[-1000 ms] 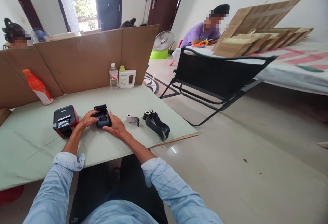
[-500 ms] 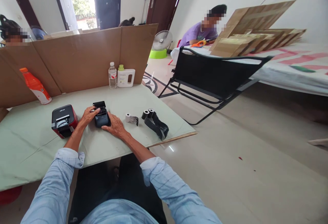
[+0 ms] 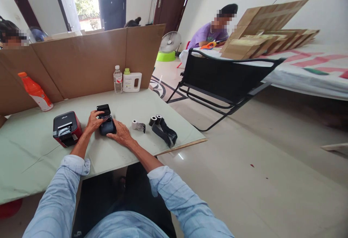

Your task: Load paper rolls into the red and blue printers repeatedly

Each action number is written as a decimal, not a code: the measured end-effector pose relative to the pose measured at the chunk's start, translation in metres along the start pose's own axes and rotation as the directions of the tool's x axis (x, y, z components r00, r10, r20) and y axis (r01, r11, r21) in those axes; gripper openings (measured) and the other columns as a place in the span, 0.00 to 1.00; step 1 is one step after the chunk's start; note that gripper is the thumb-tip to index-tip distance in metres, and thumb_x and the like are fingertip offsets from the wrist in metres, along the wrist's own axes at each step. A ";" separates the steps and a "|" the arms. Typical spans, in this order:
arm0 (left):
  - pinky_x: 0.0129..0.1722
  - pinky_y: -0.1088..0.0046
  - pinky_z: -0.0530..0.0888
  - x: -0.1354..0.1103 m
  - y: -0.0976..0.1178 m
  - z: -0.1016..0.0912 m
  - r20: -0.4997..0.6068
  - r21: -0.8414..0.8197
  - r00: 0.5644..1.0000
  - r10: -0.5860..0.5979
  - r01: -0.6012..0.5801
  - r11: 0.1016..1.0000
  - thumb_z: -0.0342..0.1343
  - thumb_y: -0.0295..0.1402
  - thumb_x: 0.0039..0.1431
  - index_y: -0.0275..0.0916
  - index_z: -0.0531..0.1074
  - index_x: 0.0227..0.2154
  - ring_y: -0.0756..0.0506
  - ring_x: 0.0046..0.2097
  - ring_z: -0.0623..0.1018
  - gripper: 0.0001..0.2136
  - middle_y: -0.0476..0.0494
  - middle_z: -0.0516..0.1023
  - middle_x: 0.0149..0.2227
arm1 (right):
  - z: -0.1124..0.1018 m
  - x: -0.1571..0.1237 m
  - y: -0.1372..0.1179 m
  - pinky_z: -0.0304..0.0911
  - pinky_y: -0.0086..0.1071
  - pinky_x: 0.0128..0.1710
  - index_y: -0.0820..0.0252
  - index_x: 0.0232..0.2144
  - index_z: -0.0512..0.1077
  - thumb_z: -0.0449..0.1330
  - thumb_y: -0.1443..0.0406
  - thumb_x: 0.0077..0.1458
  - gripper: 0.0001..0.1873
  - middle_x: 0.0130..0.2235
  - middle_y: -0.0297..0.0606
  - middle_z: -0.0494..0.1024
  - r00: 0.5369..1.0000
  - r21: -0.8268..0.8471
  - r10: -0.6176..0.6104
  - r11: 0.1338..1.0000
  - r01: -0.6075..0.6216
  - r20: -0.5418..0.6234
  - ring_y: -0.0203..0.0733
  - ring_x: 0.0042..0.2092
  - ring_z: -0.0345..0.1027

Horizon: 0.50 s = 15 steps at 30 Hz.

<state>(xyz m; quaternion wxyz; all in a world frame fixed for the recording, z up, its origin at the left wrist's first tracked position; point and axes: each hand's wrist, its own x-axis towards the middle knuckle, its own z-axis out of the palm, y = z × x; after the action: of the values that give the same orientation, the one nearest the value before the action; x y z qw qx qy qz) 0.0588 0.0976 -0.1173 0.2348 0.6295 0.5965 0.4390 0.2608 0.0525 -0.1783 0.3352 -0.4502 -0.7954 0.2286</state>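
A small dark blue printer (image 3: 106, 125) with its lid raised sits on the pale green table (image 3: 32, 147). My left hand (image 3: 94, 121) rests on its left side, fingers curled over the open top by the lid. My right hand (image 3: 121, 133) holds its right side, fingers closed against the body. A red and black printer (image 3: 66, 128) stands just left of my left hand. To the right lie a small white paper roll (image 3: 135, 124) and a black strip with two rolls (image 3: 163, 130).
A cardboard screen (image 3: 81, 60) stands along the table's far edge, with an orange bottle (image 3: 35, 92), a water bottle (image 3: 117, 80) and a white jug (image 3: 132, 82) in front. A black folding chair (image 3: 225, 82) stands to the right. Other people sit behind.
My left hand has shifted from the printer's side up onto its open top near the lid. The view has drifted slightly; my right hand stays on the printer.
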 end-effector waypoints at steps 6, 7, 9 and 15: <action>0.68 0.58 0.68 -0.002 0.005 0.002 -0.062 0.136 0.993 0.098 -0.089 0.987 0.69 0.29 0.52 0.43 0.87 0.39 0.35 0.64 0.72 0.10 0.39 0.72 0.59 | -0.001 0.001 -0.001 0.58 0.50 0.67 0.60 0.75 0.53 0.70 0.52 0.57 0.52 0.68 0.55 0.69 1.000 -0.005 0.013 1.000 -0.013 0.008 0.59 0.68 0.63; 0.67 0.58 0.68 -0.001 0.007 0.001 -0.057 0.138 0.994 0.096 -0.088 0.987 0.68 0.29 0.53 0.43 0.87 0.38 0.35 0.63 0.73 0.09 0.39 0.72 0.58 | -0.001 0.001 -0.002 0.58 0.50 0.67 0.60 0.75 0.53 0.70 0.52 0.57 0.52 0.68 0.55 0.69 1.000 -0.001 0.012 1.000 -0.012 0.007 0.59 0.69 0.63; 0.66 0.59 0.70 0.003 0.012 -0.002 -0.039 0.134 0.995 0.095 -0.089 0.987 0.66 0.30 0.55 0.42 0.87 0.35 0.36 0.62 0.74 0.06 0.38 0.74 0.58 | -0.002 0.001 -0.002 0.58 0.50 0.67 0.59 0.75 0.53 0.70 0.53 0.57 0.52 0.68 0.55 0.69 1.000 0.009 0.011 1.000 -0.011 0.010 0.59 0.69 0.63; 0.60 0.61 0.72 0.015 0.036 -0.017 0.031 0.021 0.987 0.160 -0.161 0.987 0.66 0.35 0.51 0.40 0.84 0.30 0.39 0.52 0.79 0.05 0.40 0.83 0.46 | -0.004 0.000 -0.005 0.58 0.50 0.67 0.55 0.74 0.54 0.71 0.52 0.57 0.51 0.68 0.53 0.69 1.000 0.008 0.021 1.000 -0.021 -0.010 0.59 0.67 0.65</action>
<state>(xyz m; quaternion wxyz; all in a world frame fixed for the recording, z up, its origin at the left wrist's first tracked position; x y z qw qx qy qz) 0.0634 0.1015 -0.0751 0.2000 0.6847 0.5454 0.4401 0.2606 0.0505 -0.1722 0.3385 -0.4584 -0.7880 0.2331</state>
